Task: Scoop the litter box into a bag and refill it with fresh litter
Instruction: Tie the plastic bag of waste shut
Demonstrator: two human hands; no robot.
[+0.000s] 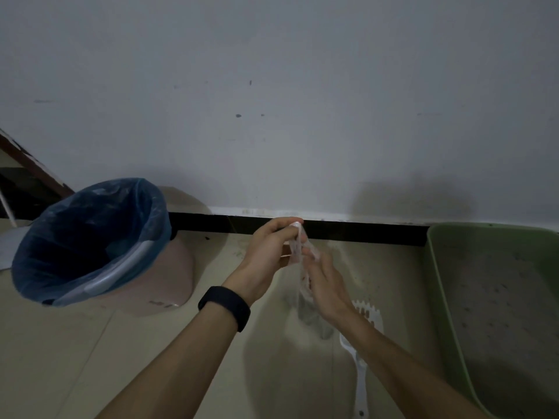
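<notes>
Clear plastic bag point(298, 247) pinched by left hand point(272, 247) and right hand point(328, 287) | litter box point(437, 285) at 3 o'clock, right nearer

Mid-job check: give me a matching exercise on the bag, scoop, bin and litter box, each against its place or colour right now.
Things:
1. bag
2. scoop
3. bin
4. litter box

Places and colours:
A. far right, green
B. lying on the floor, white
C. held between the left hand and right hand
D. far left, pink

Pairs: 1-C, 2-B, 3-D, 4-A
</notes>
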